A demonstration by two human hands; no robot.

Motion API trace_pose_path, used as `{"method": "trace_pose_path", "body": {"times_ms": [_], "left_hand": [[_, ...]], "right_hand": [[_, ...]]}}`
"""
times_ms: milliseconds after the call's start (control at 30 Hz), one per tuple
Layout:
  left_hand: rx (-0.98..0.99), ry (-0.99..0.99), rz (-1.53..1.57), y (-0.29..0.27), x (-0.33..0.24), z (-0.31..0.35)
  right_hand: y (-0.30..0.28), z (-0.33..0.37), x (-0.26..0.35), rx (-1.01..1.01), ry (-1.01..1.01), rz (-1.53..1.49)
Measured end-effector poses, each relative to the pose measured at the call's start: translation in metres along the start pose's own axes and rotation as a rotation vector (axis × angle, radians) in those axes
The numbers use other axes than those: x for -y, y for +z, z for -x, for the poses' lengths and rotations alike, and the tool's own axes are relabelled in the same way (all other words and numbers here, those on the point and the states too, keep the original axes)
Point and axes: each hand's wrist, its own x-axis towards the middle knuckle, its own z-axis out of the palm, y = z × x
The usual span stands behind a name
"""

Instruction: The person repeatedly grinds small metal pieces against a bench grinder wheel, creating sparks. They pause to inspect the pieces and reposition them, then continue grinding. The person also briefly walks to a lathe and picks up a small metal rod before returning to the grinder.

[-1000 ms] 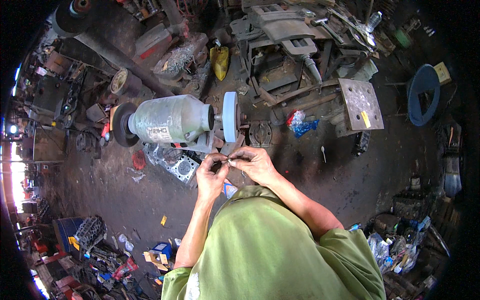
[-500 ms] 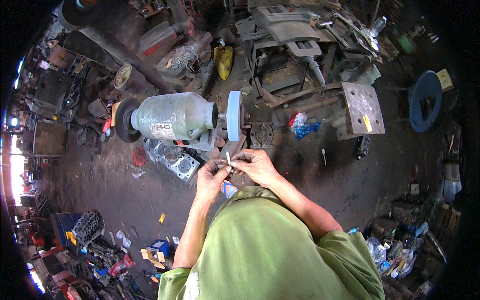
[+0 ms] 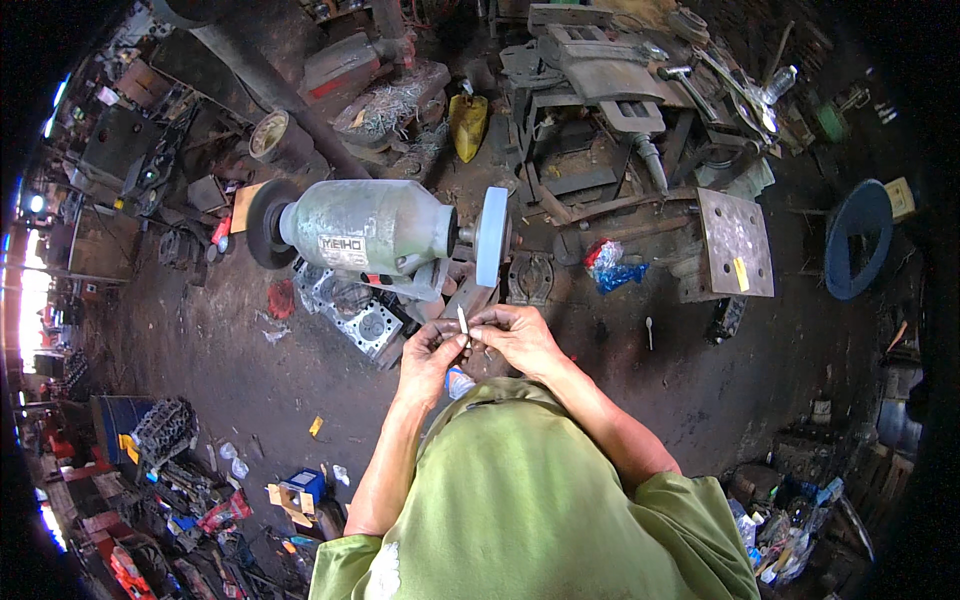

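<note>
A small, slim, pale piece with a pointed tip (image 3: pixel 462 318) is pinched between both my hands, its tip toward the bench grinder (image 3: pixel 365 228). My left hand (image 3: pixel 432 352) grips its lower part, with the thumb laid against it. From the other side, my right hand (image 3: pixel 513 338) holds it in a thumb-and-finger pinch. Its lower end is hidden by the fingers. Just beyond my hands is the grinder's pale blue wheel (image 3: pixel 491 237), apart from the piece. At the grinder's left end sits a dark wheel (image 3: pixel 268 224).
An engine cylinder head (image 3: pixel 365 325) lies below the grinder. A drilled steel plate (image 3: pixel 736 240) stands to the right, and a cluttered metal bench (image 3: pixel 610 85) is at the back. Nearby are a yellow scoop (image 3: pixel 467 127), a white spoon (image 3: pixel 649 333) and a blue box (image 3: pixel 305 484).
The whole view has shifted slightly, carrying the grinder and bench a little rightward. Both hands keep their pinch on the pale piece, which stays near the wheel.
</note>
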Motion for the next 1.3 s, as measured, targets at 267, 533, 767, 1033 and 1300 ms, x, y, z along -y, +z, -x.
{"method": "trace_pose_path", "body": {"times_ms": [267, 533, 767, 1033, 1300], "left_hand": [[0.011, -0.001, 0.111, -0.009, 0.006, 0.002], [-0.069, -0.052, 0.141, -0.028, 0.008, 0.003], [-0.255, -0.018, 0.075, -0.059, 0.011, 0.004], [-0.579, 0.169, -0.057, -0.152, -0.023, 0.025], [-0.834, 0.340, 0.019, -0.233, -0.092, 0.026]], "right_hand": [[0.001, -0.004, -0.009, 0.069, 0.015, 0.043], [0.007, -0.009, -0.011, 0.145, 0.057, 0.219], [0.004, -0.011, -0.011, 0.108, 0.066, 0.444], [-0.021, -0.006, -0.034, 0.044, 0.063, 0.644], [-0.075, 0.018, -0.113, -0.064, 0.179, 0.666]]}}
